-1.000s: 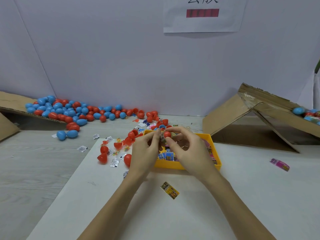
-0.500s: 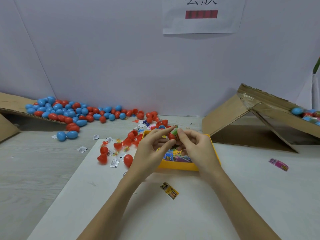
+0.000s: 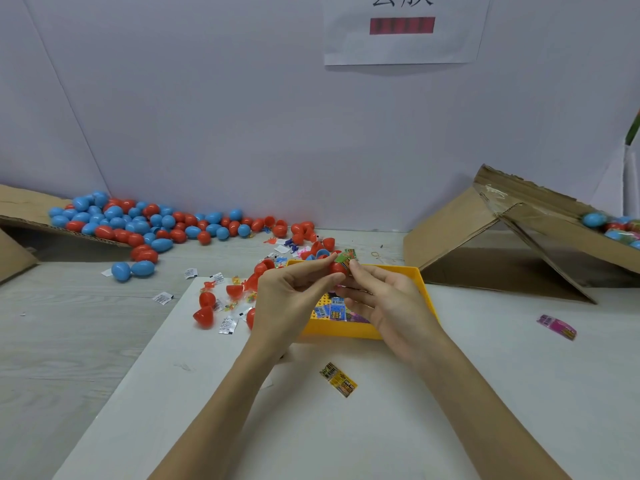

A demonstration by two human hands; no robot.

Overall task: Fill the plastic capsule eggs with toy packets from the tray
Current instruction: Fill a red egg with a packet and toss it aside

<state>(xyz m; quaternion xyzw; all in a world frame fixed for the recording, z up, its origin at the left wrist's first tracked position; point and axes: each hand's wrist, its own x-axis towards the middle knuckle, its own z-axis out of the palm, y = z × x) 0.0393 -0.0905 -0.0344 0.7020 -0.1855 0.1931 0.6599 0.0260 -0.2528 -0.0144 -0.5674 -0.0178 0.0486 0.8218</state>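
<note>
Nearest to me, low in the centre of the frame, a yellow packet (image 3: 338, 379) is lying flat on the white bench (image 3: 398, 427), apart from everything else.

Just above it, at mid-frame, I am working both hands over the yellow tray (image 3: 341, 331). My left hand (image 3: 284, 299) is pinching a red egg half (image 3: 337, 268) between thumb and fingertips, other fingers loosely curled. My right hand (image 3: 391, 303) is pinching a green packet (image 3: 345, 257) at its near end and feeding it towards the half's mouth; I cannot tell how far it is in.

I am judging the half as very light, thin, stiff plastic with a smooth, slippery curve, so I am holding it around its widest part rather than by the rim, which would flex and pop out of my grip. The packet looks like soft, crinkly film, nearly weightless; it will bend rather than push, so I am gripping it close to the leading edge and expecting to fold it.

More packets (image 3: 334, 308) are lying in the tray under my hands. Left of the tray, loose red halves (image 3: 204, 315) and small white sachets (image 3: 227, 325) are scattered. At mid-right a pink packet (image 3: 556, 326) is lying alone.

Farther off, upper left, a heap of eggs (image 3: 138, 223), blue and red, is spilling from a cardboard flap (image 3: 20, 202); at far right a cardboard box (image 3: 502, 244) is holding a few more.
</note>
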